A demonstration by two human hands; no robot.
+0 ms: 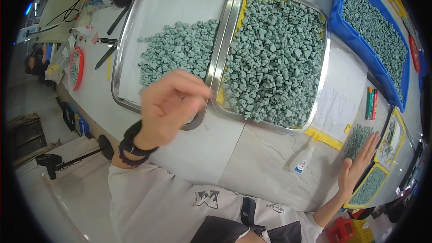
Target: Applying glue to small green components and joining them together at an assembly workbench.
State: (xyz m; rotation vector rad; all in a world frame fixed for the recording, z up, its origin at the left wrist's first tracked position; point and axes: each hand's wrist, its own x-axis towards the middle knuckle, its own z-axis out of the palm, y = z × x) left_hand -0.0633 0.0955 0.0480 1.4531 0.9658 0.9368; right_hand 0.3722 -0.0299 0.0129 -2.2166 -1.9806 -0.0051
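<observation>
My left hand [167, 110] is hanging curled, any pinch unclear; my right hand [357, 167] is lying outstretched beside green stones [357, 140]; I'm judging them light, hard, best pinched by opposite sides

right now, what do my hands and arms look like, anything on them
Both hands are gloveless. The left hand has a wide black band at the wrist and, below it, a dark beaded bracelet. The right hand shows nothing on its wrist. The sleeves are whitish and plain, leaving the forearms bare.
</observation>
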